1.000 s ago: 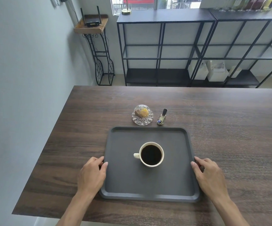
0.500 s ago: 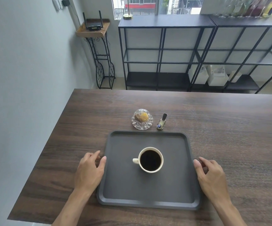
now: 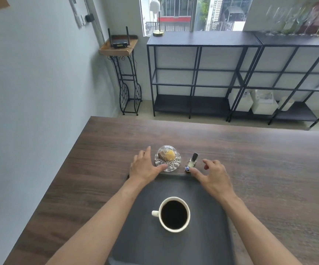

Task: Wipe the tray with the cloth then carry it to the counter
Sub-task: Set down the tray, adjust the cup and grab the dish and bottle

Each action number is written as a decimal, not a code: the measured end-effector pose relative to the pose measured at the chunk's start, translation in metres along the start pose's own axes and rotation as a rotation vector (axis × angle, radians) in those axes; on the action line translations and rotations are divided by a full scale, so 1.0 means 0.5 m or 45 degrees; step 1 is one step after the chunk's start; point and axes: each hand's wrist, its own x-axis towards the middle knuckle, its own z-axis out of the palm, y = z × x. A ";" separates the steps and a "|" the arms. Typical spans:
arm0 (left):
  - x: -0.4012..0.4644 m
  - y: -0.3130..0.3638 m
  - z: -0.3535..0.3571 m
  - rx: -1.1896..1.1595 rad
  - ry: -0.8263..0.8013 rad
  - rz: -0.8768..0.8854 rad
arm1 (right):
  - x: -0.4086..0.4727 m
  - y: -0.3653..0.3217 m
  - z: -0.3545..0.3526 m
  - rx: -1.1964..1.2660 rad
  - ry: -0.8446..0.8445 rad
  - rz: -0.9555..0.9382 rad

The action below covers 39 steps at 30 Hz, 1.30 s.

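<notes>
A dark grey tray [image 3: 208, 241] lies on the wooden table [image 3: 269, 169] in front of me, with a white cup of black coffee [image 3: 174, 214] standing on it. My left hand [image 3: 145, 167] reaches past the tray's far edge, fingers spread, thumb touching the glass dome dish [image 3: 167, 158] that holds a small pastry. My right hand [image 3: 212, 175] is open beside the small bird figurine [image 3: 191, 163], thumb tip at its near end. No cloth is in view.
Black metal shelving [image 3: 202, 77] stands beyond the table, with white boxes [image 3: 263, 102] on its low shelf and a lamp [image 3: 157, 20] on top. A wire stand with a router [image 3: 119, 42] sits in the left corner. The wall runs close along the table's left edge.
Both hands left the tray's side edges and reached forward over its far edge to the glass dish and the figurine. The view has moved forward and tilted up.
</notes>
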 end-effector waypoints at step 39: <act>0.134 -0.227 -0.101 0.031 0.069 0.096 | 0.129 -0.277 0.122 0.193 -0.169 0.067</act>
